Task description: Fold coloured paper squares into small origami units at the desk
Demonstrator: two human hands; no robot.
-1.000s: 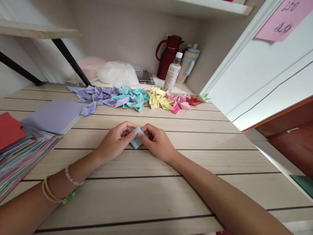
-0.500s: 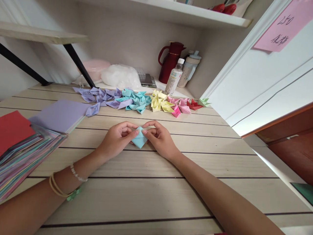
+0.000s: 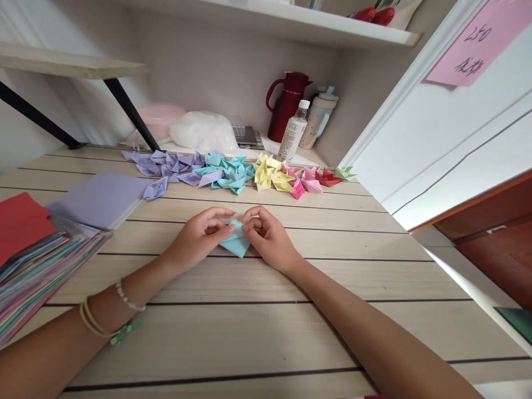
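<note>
One folded blue paper [image 3: 236, 244], pinched by left hand [image 3: 199, 234] and right hand [image 3: 271, 239]; multicoloured paper pieces [image 3: 235, 173] beyond the grip.

Two forearms [image 3: 349, 316] slant inward from the lower corners, left hand [image 3: 201, 235] and right hand [image 3: 268, 238] nearly meeting, fingers [image 3: 217, 213] bent, thumbs [image 3: 220, 234] pointing toward each other.

Beyond the far edge of the pale plank bench [image 3: 199, 332], a greyish back wall [image 3: 216, 66] sits in shade beneath a white shelf [image 3: 291, 23]. Near the far left corner, a wooden board [image 3: 75, 64] rests on black legs [image 3: 129, 113]. Past the right edge, a white panel [image 3: 449, 138] catches brighter light, with a reddish-brown surface [image 3: 499, 249] beyond.
</note>
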